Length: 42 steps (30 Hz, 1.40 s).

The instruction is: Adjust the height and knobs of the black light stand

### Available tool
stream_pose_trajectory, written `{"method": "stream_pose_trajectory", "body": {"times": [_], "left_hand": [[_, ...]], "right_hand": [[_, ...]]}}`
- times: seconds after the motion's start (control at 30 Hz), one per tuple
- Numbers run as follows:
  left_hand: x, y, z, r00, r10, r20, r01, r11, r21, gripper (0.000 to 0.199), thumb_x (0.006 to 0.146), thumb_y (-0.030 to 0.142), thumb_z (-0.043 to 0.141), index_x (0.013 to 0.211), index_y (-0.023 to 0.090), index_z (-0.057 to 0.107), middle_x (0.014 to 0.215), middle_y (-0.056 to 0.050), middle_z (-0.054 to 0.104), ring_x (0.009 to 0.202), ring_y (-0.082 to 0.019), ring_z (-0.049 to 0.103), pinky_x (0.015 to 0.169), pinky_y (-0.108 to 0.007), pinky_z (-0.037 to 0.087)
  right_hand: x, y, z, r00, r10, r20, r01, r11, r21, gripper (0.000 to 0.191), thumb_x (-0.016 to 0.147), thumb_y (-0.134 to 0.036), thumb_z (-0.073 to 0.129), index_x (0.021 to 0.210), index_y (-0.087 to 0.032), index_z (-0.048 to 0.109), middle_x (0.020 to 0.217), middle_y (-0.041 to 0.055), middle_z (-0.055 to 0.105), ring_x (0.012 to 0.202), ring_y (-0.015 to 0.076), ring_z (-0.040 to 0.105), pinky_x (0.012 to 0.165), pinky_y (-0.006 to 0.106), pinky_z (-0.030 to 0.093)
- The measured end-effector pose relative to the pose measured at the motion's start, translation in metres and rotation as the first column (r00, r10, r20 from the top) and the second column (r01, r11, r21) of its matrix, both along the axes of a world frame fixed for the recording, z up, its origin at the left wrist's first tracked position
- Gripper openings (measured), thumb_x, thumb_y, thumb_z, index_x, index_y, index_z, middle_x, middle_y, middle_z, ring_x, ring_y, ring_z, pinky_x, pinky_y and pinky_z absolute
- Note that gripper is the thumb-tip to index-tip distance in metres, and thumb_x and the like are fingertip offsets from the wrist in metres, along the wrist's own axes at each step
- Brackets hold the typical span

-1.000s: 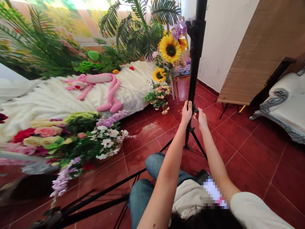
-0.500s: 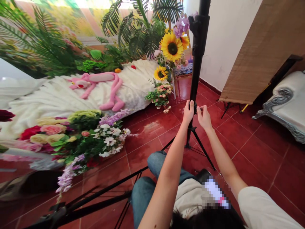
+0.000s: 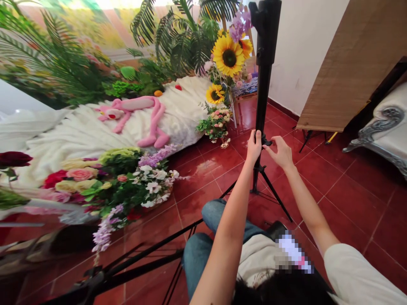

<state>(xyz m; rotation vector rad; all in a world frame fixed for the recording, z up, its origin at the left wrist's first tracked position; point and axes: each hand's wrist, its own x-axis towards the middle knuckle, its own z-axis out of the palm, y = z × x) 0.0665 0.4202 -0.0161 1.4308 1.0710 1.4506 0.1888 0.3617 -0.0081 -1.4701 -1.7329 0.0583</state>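
Note:
A black light stand point(image 3: 263, 91) rises upright in front of me, its legs spread on the floor. My left hand point(image 3: 254, 146) is wrapped around its pole, thumb up, just above where the legs join. At the pole's right side, my right hand point(image 3: 281, 153) has thumb and finger bent around a small black knob point(image 3: 267, 143) on the collar. The other fingers of that hand are curled loosely. Higher up the pole sits another black collar point(image 3: 265, 53) with its own knob.
Black legs of another stand point(image 3: 143, 267) cross the lower left. Flower bunches point(image 3: 127, 182) lie beside a white draped bed with a pink plush toy point(image 3: 136, 108). Sunflowers point(image 3: 229, 57) stand behind the pole. A brown panel point(image 3: 327, 76) and white sofa point(image 3: 392, 123) are at the right.
My right hand has turned at the collar, and the knob now shows between its thumb and finger. My left hand stays on the pole. The view has shifted slightly.

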Motion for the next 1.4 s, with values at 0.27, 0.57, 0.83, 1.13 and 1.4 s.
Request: {"method": "stream_pose_trajectory", "body": {"times": [0.27,0.57,0.83,1.13,1.4], "left_hand": [[0.0,-0.002,0.003,0.999,-0.04,0.019,0.04,0.999,0.018,0.063,0.086,0.077,0.033,0.094,0.019,0.056,0.081,-0.003,0.06,0.075,-0.013,0.057,0.075,-0.026,0.048],[0.0,-0.004,0.007,0.999,-0.045,0.019,0.045,0.998,0.037,0.062,0.086,0.077,0.032,0.093,0.019,0.055,0.073,0.0,0.058,0.066,-0.01,0.056,0.068,-0.023,0.049],[0.001,-0.004,0.006,0.999,-0.039,0.033,0.039,0.999,0.001,0.061,0.086,0.076,0.033,0.091,0.019,0.055,0.076,-0.002,0.059,0.069,-0.012,0.058,0.072,-0.024,0.048],[0.001,0.001,0.002,0.996,-0.07,0.052,0.068,0.996,0.049,0.06,0.085,0.077,0.034,0.088,0.02,0.052,0.072,0.001,0.054,0.067,-0.011,0.055,0.071,-0.025,0.048],[-0.003,0.007,-0.001,0.988,-0.13,0.081,0.128,0.991,0.037,0.056,0.087,0.073,0.038,0.088,0.019,0.053,0.077,0.001,0.054,0.07,-0.009,0.054,0.074,-0.024,0.048]], "right_hand": [[-0.015,-0.001,0.011,0.995,-0.08,0.055,0.081,0.997,-0.021,0.047,0.1,-0.054,0.033,0.075,-0.02,0.055,0.073,0.0063,0.062,0.065,0.017,0.054,0.06,0.028,0.032],[-0.019,0.006,0.011,0.987,-0.146,-0.063,0.141,0.987,-0.071,0.06,0.098,-0.059,0.031,0.066,-0.02,0.063,0.055,0.0055,0.06,0.052,0.0167,0.052,0.057,0.029,0.031],[-0.018,0.02,0.003,0.972,-0.075,-0.223,0.043,0.989,-0.144,0.073,0.095,-0.07,0.02,0.042,-0.023,0.037,0.039,0.0031,0.04,0.043,0.0141,0.044,0.051,0.029,0.031],[-0.013,0.02,0.007,0.838,0.145,-0.527,-0.332,0.901,-0.28,0.081,0.089,-0.08,0.024,0.034,-0.023,0.043,0.033,0.0042,0.044,0.034,0.0127,0.043,0.047,0.028,0.039],[-0.018,0.021,0.008,0.759,0.141,-0.636,-0.396,0.875,-0.278,0.08,0.085,-0.082,0.026,0.031,-0.025,0.035,0.031,0.0035,0.042,0.033,0.0116,0.043,0.044,0.027,0.039]]}}
